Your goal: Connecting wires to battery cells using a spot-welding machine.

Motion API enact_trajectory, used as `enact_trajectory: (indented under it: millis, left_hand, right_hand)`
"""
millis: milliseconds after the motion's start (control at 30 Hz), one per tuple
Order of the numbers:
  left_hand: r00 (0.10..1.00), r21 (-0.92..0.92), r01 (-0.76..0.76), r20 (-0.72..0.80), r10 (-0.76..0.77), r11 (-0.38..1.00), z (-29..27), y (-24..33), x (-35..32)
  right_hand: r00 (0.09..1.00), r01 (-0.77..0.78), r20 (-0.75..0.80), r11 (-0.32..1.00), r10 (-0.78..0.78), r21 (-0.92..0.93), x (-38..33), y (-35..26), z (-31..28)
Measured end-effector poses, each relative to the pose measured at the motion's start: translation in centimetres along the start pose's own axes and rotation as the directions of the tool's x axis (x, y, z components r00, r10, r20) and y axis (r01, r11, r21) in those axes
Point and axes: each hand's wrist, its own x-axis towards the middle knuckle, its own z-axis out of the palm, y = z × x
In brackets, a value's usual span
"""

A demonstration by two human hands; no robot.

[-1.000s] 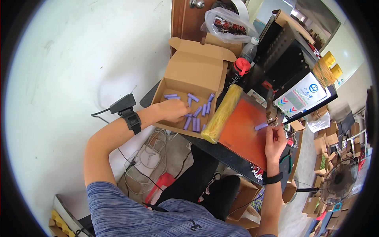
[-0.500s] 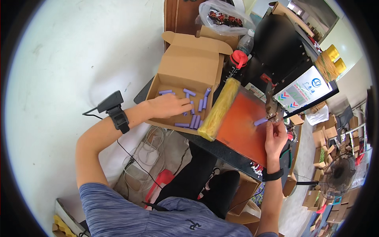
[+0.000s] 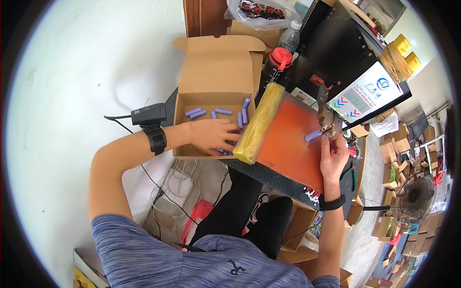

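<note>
Purple cylindrical battery cells [image 3: 223,111] lie loose in an open cardboard box [image 3: 216,67]. My left hand [image 3: 214,136] reaches into its near side, palm down with fingers apart over several cells, partly hiding them; no cell shows in its grip. Farther right, my right hand [image 3: 334,156] pinches near the end of one purple battery cell [image 3: 313,136]. That cell points left over an orange mat [image 3: 293,144], just under the metal tips [image 3: 328,128] of a black bench machine [image 3: 343,48]. My right fingertips and the cell's right end overlap in view.
A yellow plastic-wrapped bundle [image 3: 259,125] lies between box and mat. Behind it stand a red-lidded bottle [image 3: 281,58] and a clear bottle [image 3: 290,37]. Green-handled pliers [image 3: 354,177] lie beside my right wrist. A fan [image 3: 414,200] and cartons stand at right.
My left hand has moved toward the box's near right corner, and its fingers have spread. My right hand stays by the machine's tips with the cell. The whole view has shifted slightly.
</note>
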Motion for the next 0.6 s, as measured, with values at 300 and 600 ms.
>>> enact_trajectory:
  millis: [300,600]
  left_hand:
    - [0.987,0.151,0.105,-0.139,-0.084,0.983,2.3,-4.4,-0.7]
    - [0.942,0.163,0.335,-0.076,-0.326,0.928,2.2,-5.0,-1.1]
  right_hand:
    - [1.0,-0.018,0.004,1.0,0.018,0.022,-0.4,0.5,0.0]
    - [0.999,-0.036,0.041,0.997,0.033,0.063,-0.4,-0.1,0.3]
